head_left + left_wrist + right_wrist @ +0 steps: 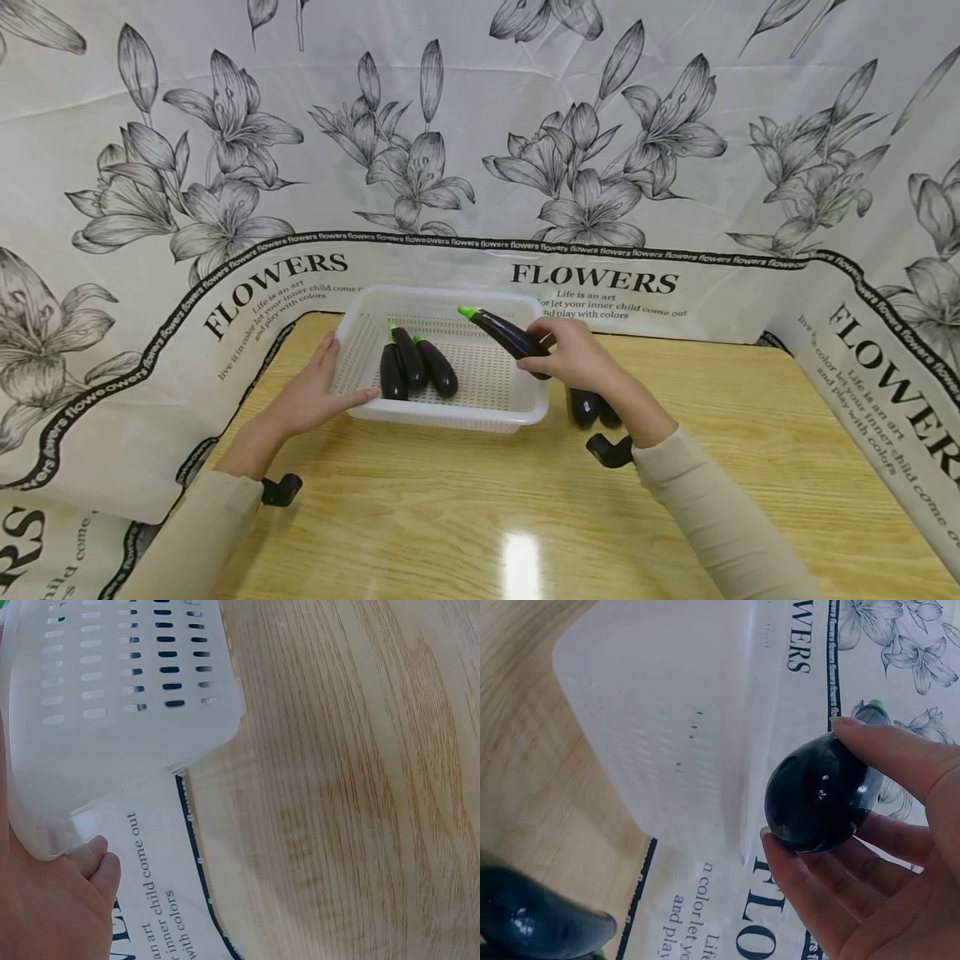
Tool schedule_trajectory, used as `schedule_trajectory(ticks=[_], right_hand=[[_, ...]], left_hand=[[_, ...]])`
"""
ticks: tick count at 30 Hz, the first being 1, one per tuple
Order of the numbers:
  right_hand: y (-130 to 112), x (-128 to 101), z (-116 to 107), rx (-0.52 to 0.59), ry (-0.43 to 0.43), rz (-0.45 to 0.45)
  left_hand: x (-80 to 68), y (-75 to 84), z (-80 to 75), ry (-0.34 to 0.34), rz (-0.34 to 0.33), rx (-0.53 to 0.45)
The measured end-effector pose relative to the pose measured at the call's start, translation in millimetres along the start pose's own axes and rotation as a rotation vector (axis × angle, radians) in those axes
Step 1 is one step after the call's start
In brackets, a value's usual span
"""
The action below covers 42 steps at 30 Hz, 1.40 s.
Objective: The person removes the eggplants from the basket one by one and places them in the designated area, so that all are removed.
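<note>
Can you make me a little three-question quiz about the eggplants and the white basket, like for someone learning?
1. True or false: the right hand holds an eggplant above the white basket.
2. How many eggplants lie inside the basket? A) one B) three C) five
3. Fill in: the left hand grips the basket's ____ side, seen from the person.

Key
1. True; the fingers wrap round its dark blunt end.
2. B; three eggplants in the basket lie side by side. More eggplants on the table wait beside the basket, on the wooden table.
3. Left.
</note>
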State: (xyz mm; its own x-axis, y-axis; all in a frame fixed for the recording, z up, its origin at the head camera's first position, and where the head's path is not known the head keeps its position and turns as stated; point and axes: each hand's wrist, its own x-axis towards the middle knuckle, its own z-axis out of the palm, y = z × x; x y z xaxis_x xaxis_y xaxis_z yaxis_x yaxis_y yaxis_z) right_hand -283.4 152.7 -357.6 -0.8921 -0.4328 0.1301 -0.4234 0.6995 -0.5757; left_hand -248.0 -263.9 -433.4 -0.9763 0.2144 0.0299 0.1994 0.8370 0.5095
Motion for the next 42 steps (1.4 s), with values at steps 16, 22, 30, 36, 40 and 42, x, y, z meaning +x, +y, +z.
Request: schedule_trajectory(ticks=[16, 22, 30, 36, 40, 42], right_hand=[[30.0, -19.0, -8.9, 0.002, 0.032, 0.056], [42.1, -29.0, -14.5, -0.003, 0.032, 0.082], [60.6, -43.0, -23.4, -0.039, 0.055, 0.136], [71.7, -55.3, -28.3, -0.069, 0.068, 0.178], [78.1, -63.1, -30.5, -0.088, 0.075, 0.2], [81.7, -66.1, -31.9, -0.088, 0.079, 0.207]], left_hand=[[-1.9, 1.7, -0.1, -0.003, -0.006, -0.001], [-0.2, 0.2, 1.5, 0.002, 0.0, -0.002], [0.6, -0.3, 1.9, 0.009, -0.001, -0.006], [0.6, -0.4, 2.9, 0.015, 0.002, -0.01], [0.6, -0.9, 2.5, 0.013, -0.001, -0.006], [0.8, -1.5, 2.1, 0.012, -0.001, -0.005]])
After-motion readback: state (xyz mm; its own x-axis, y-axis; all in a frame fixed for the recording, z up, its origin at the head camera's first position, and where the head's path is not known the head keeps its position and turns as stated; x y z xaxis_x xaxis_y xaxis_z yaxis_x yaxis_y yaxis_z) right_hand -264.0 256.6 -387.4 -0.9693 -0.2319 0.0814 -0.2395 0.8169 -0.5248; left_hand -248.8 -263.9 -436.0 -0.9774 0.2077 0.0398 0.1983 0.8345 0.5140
